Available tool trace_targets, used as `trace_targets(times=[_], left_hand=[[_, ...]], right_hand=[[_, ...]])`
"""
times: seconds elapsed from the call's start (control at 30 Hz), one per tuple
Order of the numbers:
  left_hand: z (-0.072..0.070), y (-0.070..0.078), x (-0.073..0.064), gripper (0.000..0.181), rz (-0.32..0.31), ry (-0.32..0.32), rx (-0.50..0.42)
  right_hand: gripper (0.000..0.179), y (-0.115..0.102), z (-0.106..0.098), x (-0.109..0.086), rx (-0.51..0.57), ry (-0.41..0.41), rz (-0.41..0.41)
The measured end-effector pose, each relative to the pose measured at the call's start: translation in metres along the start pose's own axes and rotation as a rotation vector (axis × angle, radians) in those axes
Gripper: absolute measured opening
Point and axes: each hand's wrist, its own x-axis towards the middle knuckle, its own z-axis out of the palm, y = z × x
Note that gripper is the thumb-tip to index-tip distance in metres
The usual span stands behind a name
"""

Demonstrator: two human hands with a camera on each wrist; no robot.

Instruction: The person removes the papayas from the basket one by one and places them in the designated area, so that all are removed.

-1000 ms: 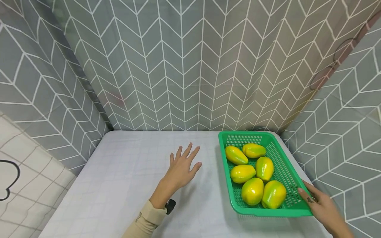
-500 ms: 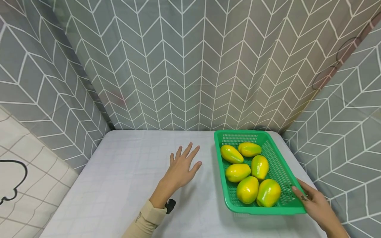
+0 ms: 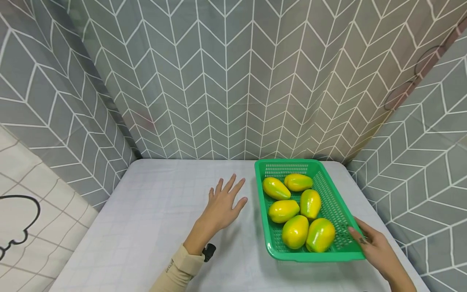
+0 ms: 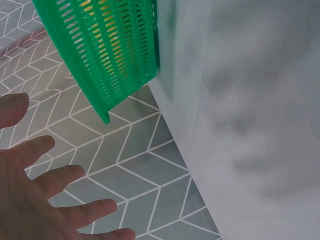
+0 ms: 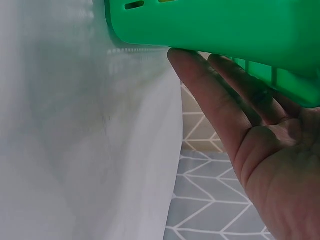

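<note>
A green plastic basket with slotted sides sits at the right of the white table in the head view, holding several glossy yellow-green fruits that look like papayas. My right hand grips its near right edge, thumb over the rim and the other fingers along the outer wall. From the right wrist, the fingers show against the basket's green wall. To the basket's left, my left hand hovers over the table, fingers spread and holding nothing. The left wrist view shows these spread fingers apart from the basket.
The white-covered table extends left of the basket. Grey chevron-patterned curtains stand behind it and at both sides. A white gridded cloth with a black outline hangs at the lower left.
The basket, with its fruits, has slid left across the table toward my left hand. My right hand has moved left with it, while the left hand has stayed in place.
</note>
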Motion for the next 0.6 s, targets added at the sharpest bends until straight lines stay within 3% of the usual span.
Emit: trace_targets(times=[0.27,0.6], left_hand=[[0.001,0.004,0.004,0.062,0.015,0.008,-0.016],[-0.001,0.014,0.016,0.063,0.090,-0.007,-0.024]], right_hand=[[0.075,-0.010,0.009,0.001,-0.001,-0.032,0.017],[0.072,-0.018,0.019,0.001,0.012,-0.023,-0.008]])
